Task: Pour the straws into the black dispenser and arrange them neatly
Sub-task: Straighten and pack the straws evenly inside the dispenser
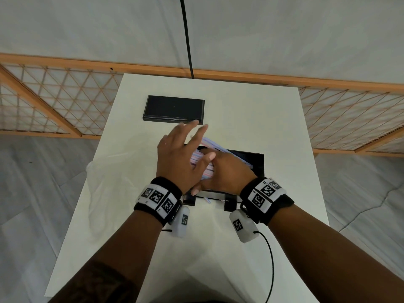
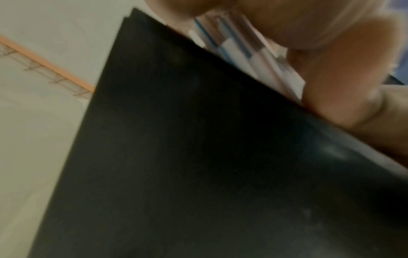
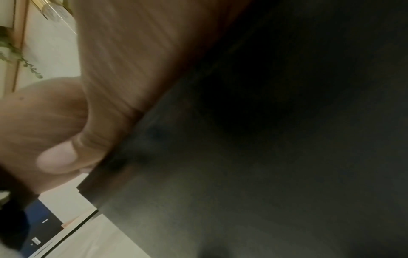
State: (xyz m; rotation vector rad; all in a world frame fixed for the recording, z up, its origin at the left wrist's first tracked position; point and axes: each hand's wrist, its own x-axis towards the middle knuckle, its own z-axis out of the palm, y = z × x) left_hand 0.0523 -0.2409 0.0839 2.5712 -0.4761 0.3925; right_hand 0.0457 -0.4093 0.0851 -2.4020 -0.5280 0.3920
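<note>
Left hand point(image 1: 175, 158): fingers straight and spread, lying over the bundle of straws point(image 1: 213, 143); nothing gripped. Right hand point(image 1: 225, 169): curled in from the right, fingers hidden under the left hand; thumb against the straws. Whether it actually grasps them I cannot tell.

Straws sit in the open top of the black dispenser point(image 1: 256, 160), slanted, their far ends poking up past its far-left rim. Dispenser stands near the middle of the white bench point(image 1: 262, 119). A flat black lid point(image 1: 173, 110) lies farther back, apart from the dispenser; left fingertips overlap its near edge in the head view.

Room: bare bench left and right of the dispenser. Bench edges are well off from both hands.

Left wrist view: dispenser wall point(image 2: 198, 157) fills the frame, with blue-striped straws point(image 2: 253, 57) above its rim beside fingers point(image 2: 331, 78). Right wrist view: blurred, only dark wall point(image 3: 264, 139) and a thumb point(image 3: 66, 153) at its corner.
</note>
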